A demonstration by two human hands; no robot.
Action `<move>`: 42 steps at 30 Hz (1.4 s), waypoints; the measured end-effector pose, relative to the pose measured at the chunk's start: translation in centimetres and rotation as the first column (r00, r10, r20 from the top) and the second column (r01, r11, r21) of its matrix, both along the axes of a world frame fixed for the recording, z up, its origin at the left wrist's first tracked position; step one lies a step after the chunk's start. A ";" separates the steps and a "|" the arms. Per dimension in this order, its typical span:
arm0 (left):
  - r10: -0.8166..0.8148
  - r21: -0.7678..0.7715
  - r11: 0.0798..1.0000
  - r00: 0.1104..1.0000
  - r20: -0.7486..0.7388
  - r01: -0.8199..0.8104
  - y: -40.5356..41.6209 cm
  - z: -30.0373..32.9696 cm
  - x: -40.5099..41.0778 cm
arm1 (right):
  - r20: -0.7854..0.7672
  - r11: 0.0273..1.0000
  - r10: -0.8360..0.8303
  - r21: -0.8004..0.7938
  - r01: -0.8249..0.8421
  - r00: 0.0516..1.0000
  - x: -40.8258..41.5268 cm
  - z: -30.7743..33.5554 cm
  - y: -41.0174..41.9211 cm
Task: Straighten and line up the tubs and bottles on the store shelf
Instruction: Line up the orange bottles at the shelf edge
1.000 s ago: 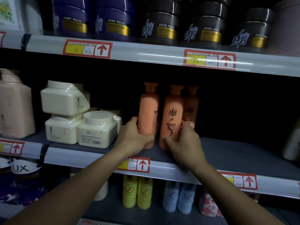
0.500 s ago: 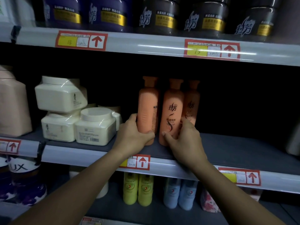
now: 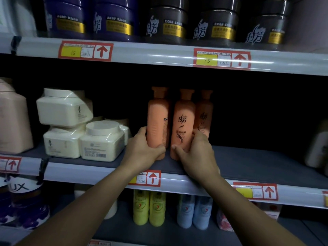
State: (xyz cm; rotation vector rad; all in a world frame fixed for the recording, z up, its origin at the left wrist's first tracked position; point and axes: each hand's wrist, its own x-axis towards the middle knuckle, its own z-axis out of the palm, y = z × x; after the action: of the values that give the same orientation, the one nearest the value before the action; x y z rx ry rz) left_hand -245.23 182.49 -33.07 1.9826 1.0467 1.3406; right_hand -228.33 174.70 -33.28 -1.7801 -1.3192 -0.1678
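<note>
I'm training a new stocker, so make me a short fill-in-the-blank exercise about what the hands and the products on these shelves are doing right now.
1. The left hand grips the left orange bottle, which faces ____ so its logo is hidden.
2. The right hand holds the front orange bottle, and a ____ orange bottle stands behind it.
3. One cream tub is stacked on another cream tub, to the ____ of the orange bottles.
4. Yellow bottles stand on the shelf ____ the hands.

Missing words: sideways; third; left; below
</note>
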 end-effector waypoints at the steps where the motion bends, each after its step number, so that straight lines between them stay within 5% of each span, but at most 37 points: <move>1: -0.001 0.001 1.000 1.000 0.000 0.001 0.0 0.0 0.0 | -0.005 1.000 -0.005 -0.012 0.005 1.000 0.0 0.1 0.0; 21: 0.138 0.093 0.987 0.984 -0.111 -0.128 -1.8 0.2 -0.4 | -0.083 0.996 0.000 -0.091 -0.007 0.997 -1.4 1.4 -2.2; 31: 0.282 0.237 0.933 0.959 -0.020 -0.270 -5.5 0.5 -0.3 | 0.075 0.995 -0.070 -0.069 0.076 0.995 0.0 1.5 -6.2; 37: 0.192 0.417 0.895 0.981 -0.042 -0.157 -9.4 0.5 3.0 | 0.065 0.994 -0.109 -0.011 0.110 0.992 3.6 1.1 -10.0; 42: 0.001 0.410 0.911 0.993 -0.119 0.048 -13.2 0.5 7.7 | 0.058 0.983 -0.182 0.025 0.181 0.982 7.7 0.6 -13.6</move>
State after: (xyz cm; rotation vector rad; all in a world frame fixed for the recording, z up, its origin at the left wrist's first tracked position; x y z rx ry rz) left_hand -237.54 169.28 -32.60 2.3970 0.8334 1.5480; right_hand -220.64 161.11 -32.66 -1.8911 -1.1915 -0.3363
